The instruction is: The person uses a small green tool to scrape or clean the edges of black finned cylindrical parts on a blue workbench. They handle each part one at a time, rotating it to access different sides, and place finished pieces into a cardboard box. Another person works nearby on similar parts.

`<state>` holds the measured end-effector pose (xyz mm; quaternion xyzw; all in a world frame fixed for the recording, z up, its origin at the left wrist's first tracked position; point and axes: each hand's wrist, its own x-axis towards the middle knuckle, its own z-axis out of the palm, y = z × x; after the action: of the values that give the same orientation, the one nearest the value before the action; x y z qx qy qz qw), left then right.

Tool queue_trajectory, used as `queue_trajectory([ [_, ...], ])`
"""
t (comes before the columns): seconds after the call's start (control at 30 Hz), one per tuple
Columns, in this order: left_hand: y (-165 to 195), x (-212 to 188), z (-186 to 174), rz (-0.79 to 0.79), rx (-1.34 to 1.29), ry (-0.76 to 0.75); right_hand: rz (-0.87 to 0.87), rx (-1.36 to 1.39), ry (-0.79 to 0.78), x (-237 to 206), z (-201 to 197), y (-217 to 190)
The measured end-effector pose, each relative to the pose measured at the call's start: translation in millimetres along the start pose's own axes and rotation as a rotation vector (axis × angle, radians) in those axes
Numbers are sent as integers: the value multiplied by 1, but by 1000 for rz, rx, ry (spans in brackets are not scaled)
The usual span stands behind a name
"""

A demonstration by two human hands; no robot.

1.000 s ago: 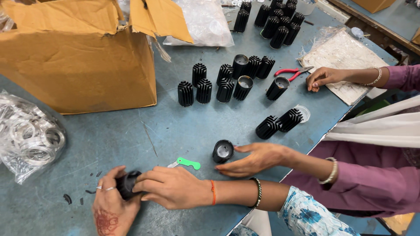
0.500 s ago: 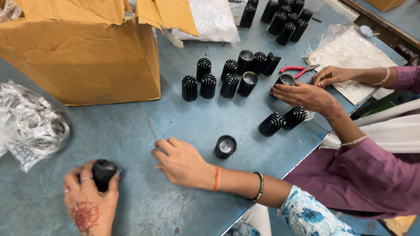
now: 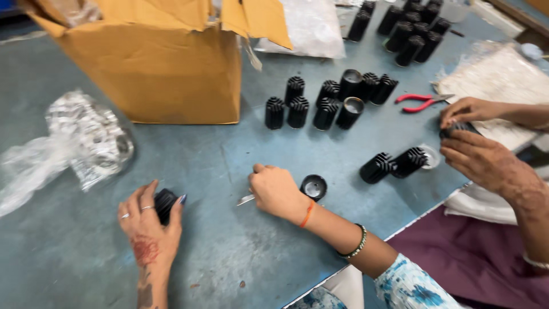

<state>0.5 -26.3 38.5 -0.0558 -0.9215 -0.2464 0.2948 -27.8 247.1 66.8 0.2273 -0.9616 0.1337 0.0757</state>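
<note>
At the near edge of the blue-grey table (image 3: 200,171), the person's left hand (image 3: 150,226) lies palm down, its fingers curled over a black finned cylinder (image 3: 164,203) and gripping it against the tabletop. To the right, the right hand (image 3: 277,191) is closed in a loose fist around a thin metal tool (image 3: 247,199), whose tip pokes out to the left just above the table. Touching the right side of that hand sits a small black round cup (image 3: 314,186), open side up.

Further right, two black finned cylinders (image 3: 393,164) lie on their sides next to a small clear disc (image 3: 430,155). At the right edge a co-worker's two hands (image 3: 477,137) hold another black part between them.

In the middle of the table a cluster of black finned cylinders (image 3: 326,102) stands upright, with red-handled pliers (image 3: 420,102) to its right. On the left lies a crumpled clear plastic bag (image 3: 74,143) of metal rings. Behind it stands an open cardboard box (image 3: 166,68). At the far edge stands a second group of black cylinders (image 3: 409,31) beside a sheet of clear plastic (image 3: 311,26).
</note>
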Motion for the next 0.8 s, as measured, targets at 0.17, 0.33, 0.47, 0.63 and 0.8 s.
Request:
queue_trajectory([
  [0.17, 7, 5, -11, 60, -49, 89, -46, 61, -85, -3, -1, 1],
  [0.33, 54, 14, -20, 88, -22, 70, -97, -26, 5, -5, 12, -4],
  [0.47, 117, 33, -7, 304, -315, -180, -79, 45, -73, 0, 26, 2],
  [0.63, 188, 51, 23, 409, -391, -596, -182, 128, 185, -10, 34, 7],
  [0.8, 221, 66, 54, 363, -246, -929, -169, 121, 100, -14, 31, 3],
])
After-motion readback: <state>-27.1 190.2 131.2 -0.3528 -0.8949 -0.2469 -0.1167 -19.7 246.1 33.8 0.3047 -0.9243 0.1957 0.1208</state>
